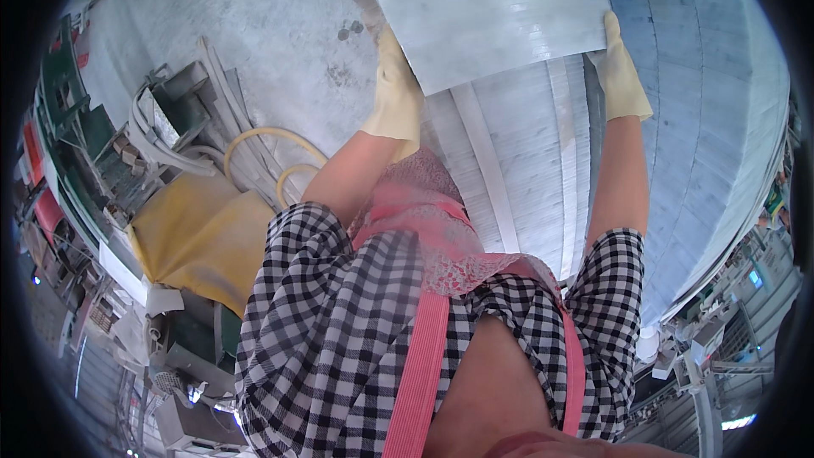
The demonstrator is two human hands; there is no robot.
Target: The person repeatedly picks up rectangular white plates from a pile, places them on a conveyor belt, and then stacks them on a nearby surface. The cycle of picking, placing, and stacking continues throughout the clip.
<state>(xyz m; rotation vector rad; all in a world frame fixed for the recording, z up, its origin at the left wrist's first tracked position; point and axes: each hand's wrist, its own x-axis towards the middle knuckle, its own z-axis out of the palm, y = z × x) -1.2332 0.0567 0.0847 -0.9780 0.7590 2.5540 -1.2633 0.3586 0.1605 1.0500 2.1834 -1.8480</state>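
A large flat grey-white panel (500, 8) with a glossy surface spans the space between my hands at the top of the view. My left hand (395, 89), in a cream rubber glove, is closed on the panel's left edge, its fingers partly hidden. At the right edge, near the close corner, my right hand (621, 76) grips in a matching glove, thumb up along the side. Below the panel stands a stack of similar pale sheets (534, 153) with light bands running down its side.
Tall stacked pale sheets (704, 110) rise on my right. To the left lie a yellow hose (275, 133), pale bent strips (225, 89), a mustard-yellow cover (199, 229) and dark green metal equipment (182, 89). Whitish dusty floor (254, 8) stretches beyond them.
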